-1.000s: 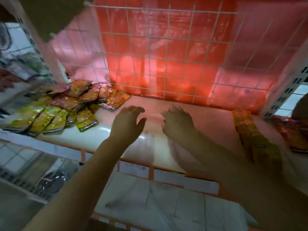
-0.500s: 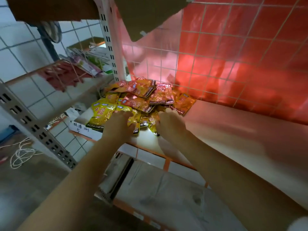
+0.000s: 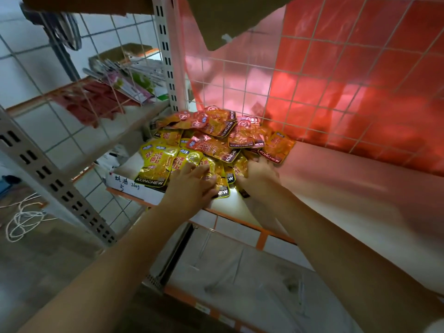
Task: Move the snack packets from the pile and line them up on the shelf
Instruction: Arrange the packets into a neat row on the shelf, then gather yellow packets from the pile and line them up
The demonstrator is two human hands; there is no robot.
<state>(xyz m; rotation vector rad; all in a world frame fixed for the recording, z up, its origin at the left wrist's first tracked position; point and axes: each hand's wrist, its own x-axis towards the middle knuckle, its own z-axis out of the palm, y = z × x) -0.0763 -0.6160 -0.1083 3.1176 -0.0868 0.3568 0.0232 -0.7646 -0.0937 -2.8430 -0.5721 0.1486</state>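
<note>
white shelf (image 3: 336,188) | packet pile (image 3: 216,140) (left end) | red mesh bkgd (image 3: 360,80)

Both bare forearms stretched forward, roughly parallel, converging slightly toward hands. Left hand (image 3: 192,182) palm down, fingers extended forward and lying flat, slightly spread. Right hand (image 3: 258,175) palm down just beside it, fingers reaching forward, tips partly hidden. Hands close together, not touching.

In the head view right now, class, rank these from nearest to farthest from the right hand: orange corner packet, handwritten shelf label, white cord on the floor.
1. Orange corner packet, just beyond the right hand.
2. Handwritten shelf label, left, on the shelf edge.
3. White cord, far left on the floor.
</note>
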